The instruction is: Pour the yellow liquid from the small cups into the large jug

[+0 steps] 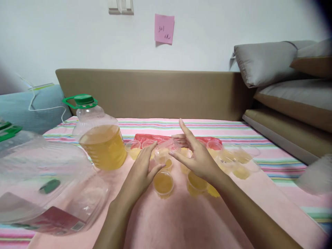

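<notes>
My left hand is stretched forward, its fingers extended and thumb apart, beside a tilted clear plastic cup. My right hand has its index finger raised; its thumb and lower fingers sit at the right side of that cup and appear to hold it, though blur hides the exact contact. Below the hands stand a cup of yellow liquid and another filled cup. Farther back is a row of clear cups, including one at the left and one at the right, partly hidden by my hands.
A large jug of yellow liquid with a green cap stands at left. Nearer lies an empty clear jug. Red plastic packaging lies behind the cups. More cups are at right, near stacked cushions. A pink cloth covers the surface.
</notes>
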Motion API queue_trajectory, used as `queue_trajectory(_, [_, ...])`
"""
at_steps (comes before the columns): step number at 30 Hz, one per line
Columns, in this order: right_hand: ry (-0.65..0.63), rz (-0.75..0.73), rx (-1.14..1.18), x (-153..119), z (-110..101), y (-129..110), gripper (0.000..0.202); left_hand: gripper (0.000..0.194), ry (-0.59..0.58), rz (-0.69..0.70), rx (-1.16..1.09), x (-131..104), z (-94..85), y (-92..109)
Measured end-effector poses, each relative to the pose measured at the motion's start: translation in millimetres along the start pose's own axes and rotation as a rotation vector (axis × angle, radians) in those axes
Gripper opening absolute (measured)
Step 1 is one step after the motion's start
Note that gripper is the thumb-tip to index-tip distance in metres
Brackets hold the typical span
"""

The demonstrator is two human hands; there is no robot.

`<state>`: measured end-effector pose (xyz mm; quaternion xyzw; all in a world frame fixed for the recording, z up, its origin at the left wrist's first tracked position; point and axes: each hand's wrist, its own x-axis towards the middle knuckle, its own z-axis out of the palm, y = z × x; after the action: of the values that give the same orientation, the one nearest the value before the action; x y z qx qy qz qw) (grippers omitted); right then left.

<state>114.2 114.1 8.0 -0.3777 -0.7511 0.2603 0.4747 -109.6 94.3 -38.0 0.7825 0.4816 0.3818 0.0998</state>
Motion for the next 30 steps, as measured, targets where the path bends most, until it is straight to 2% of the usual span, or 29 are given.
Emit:
queue_trajectory(4, [-0.038, -0.076, -0.049, 0.7, -1.8, -0.3, 0.041, 0.065, -0.014, 0.006, -0.005, 0.2, 0.2, -1.5])
queue_trajectory(5, [-0.045, -0.086, -0.064, 0.8, -2.4, -0.2, 0.039, 0.065, -0.019, 0.008, -0.008, 0.1, 0.3, -1.7])
queue_trajectory(10, [-0.016, -0.042, -0.045, 0.2, -1.8, -0.2, 0.072, 0.066, 0.012, 0.007, 0.020, -0.2, 0.0, 0.6])
queue_trajectory(13, [-0.020, -0.045, -0.034, -0.2, -0.8, -1.3, 0.072, 0.071, 0.034, 0.014, 0.034, -0.4, -0.3, 3.6])
queue_trajectory(17, [-0.023, -0.026, -0.030, -1.0, -0.5, -1.7, 0.073, 0.056, 0.030, 0.024, 0.028, 0.4, -0.2, 6.9])
queue_trajectory(20, [-0.017, -0.020, -0.013, -1.4, -0.3, -1.1, 0.078, 0.061, 0.045, 0.024, 0.038, 1.0, -0.7, 8.9])
queue_trajectory(23, [-0.018, -0.022, -0.009, -1.4, 0.4, -0.7, 0.081, 0.054, 0.049, 0.034, 0.032, 1.4, -2.0, 10.6])
queue_trajectory(30, [-0.010, -0.010, -0.003, -1.2, 1.7, -1.1, 0.080, 0.057, 0.046, 0.049, 0.038, 2.3, -2.5, 10.0])
